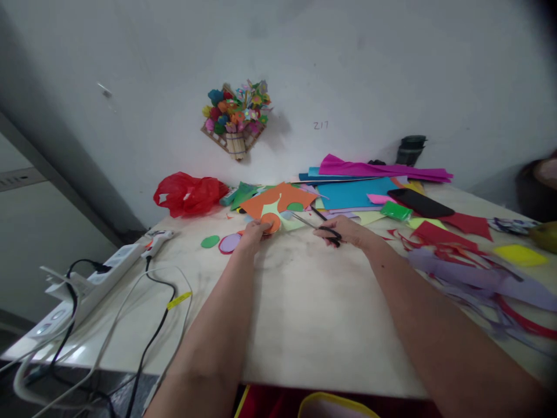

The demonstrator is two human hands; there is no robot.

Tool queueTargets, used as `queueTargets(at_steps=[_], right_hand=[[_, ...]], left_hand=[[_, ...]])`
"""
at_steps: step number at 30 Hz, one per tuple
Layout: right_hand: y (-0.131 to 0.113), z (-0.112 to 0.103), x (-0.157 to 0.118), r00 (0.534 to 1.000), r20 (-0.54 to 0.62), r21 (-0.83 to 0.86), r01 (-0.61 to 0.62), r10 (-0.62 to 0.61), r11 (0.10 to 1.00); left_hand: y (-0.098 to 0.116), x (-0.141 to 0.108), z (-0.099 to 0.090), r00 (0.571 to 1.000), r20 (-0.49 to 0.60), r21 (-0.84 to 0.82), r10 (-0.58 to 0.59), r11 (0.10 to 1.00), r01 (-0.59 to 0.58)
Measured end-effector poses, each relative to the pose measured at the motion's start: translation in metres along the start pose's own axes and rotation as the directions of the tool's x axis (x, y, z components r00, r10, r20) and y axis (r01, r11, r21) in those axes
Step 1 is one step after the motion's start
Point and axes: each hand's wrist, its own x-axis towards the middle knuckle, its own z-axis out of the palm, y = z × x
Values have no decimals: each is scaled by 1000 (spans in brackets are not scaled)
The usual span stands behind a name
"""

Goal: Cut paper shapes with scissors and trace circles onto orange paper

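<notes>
My left hand (253, 234) pinches a round orange paper piece (271, 223) together with a pale green paper sheet (272, 210) that has curved cut edges. In my right hand (347, 228) is a pair of scissors (329, 234) with black handles, my fingers wrapped round them. The blades point left towards the pale green sheet; whether they touch it I cannot tell. Left of my left hand lie a green paper circle (210, 241) and a purple paper circle (230, 244) over a red one. Behind the hands rests a larger orange sheet (255, 203).
A red plastic bag (187, 194) sits back left. A power strip (93, 284) and loose cables run along the left edge. Coloured paper, a phone (420, 202) and purple scraps (461, 270) spread over the right side. A paper-flower decoration (237, 119) hangs on the wall.
</notes>
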Motion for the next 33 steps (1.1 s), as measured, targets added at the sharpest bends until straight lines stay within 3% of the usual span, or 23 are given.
queueTargets(at_steps=[3,6,9,13,18,22,26,29,33], right_hand=[[-1,3,4,983,-182,-269,-60,10,961],[-10,12,6,950,-309,-554,-142,-44,820],[-20,20,6,950,-312,-646,-217,6,732],[-23,21,4,963,-250,-624,-239,100,744],[-20,17,6,961,-278,-493,-150,9,857],[-26,22,7,952,-292,-84,66,-88,994],[-32,32,5,967,-242,286,148,-78,947],[-29,39,9,972,-227,402,151,-61,903],[-25,48,16,944,-325,450,99,59,887]], left_hand=[[0,1,1,1000,-26,-7,-6,1000,6],[0,0,2,1000,-19,-24,6,1000,-6],[-1,0,4,998,38,-35,42,999,-41],[-2,-3,8,985,146,13,89,996,-92],[0,-8,16,963,252,48,98,992,-114],[4,-14,26,934,347,47,89,993,-112],[8,-22,36,896,439,70,69,991,-111],[9,-26,41,883,466,85,49,991,-100],[8,-25,42,896,443,89,28,993,-75]])
